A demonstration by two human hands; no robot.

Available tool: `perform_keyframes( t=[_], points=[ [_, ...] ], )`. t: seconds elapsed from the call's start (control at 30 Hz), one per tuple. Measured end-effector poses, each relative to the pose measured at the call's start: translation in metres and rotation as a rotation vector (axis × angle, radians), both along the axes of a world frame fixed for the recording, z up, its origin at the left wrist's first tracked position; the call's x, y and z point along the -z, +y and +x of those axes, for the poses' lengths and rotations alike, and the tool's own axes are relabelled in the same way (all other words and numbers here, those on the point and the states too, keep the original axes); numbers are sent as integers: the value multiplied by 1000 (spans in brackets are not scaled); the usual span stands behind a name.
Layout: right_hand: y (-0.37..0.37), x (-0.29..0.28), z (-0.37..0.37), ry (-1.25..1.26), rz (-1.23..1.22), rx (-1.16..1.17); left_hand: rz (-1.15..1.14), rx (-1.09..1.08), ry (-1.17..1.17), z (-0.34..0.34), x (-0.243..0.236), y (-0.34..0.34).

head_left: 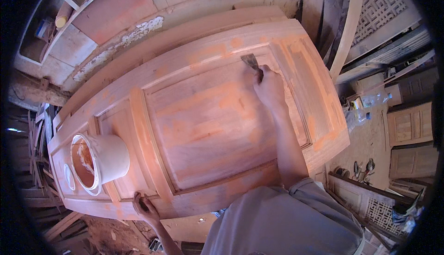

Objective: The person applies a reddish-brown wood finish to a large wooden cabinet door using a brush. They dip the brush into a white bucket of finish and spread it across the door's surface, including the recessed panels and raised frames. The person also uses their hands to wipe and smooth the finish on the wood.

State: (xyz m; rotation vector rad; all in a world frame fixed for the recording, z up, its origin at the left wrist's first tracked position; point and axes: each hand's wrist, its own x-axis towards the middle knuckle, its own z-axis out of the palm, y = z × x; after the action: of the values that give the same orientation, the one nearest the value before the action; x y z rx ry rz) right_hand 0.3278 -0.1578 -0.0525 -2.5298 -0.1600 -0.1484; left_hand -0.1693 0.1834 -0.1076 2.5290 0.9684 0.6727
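My right hand (269,87) is closed around the handle of a putty knife (249,61). Its broad metal blade rests at the far edge of the large panel of a wooden door (199,158). Patches of orange filler cover parts of the wood. Down at the door's near edge, my left hand (145,208) has its fingers curled, and what they hold, if anything, cannot be made out. Beyond that hand, to the left, a white bucket (112,158) stands on the door with orange-brown filler inside. A pale round lid (69,176) lies beside the bucket.
Another wooden board (185,35) lies behind the door, by the wall. Stacked wood strips (39,148) are at the left. On the right are a leaning plank (348,33), a lattice panel (381,10), plastic bottles (373,99) and small cabinet doors (410,123).
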Motion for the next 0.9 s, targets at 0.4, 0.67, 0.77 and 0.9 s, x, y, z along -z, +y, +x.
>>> perform_keyframes(
  t=[0.4,0.67,0.77,0.9],
  points=[
    [-13,13,3,-94,6,34,-48,-22,-31,-2,5,3],
    [-10,6,15,-332,254,106,-9,-2,-25,-6,5,1],
    [-19,-8,4,-155,241,94,-11,0,-11,-6,6,3],
    [-20,12,15,-111,91,38,-34,2,-23,-3,5,3]
  ],
)
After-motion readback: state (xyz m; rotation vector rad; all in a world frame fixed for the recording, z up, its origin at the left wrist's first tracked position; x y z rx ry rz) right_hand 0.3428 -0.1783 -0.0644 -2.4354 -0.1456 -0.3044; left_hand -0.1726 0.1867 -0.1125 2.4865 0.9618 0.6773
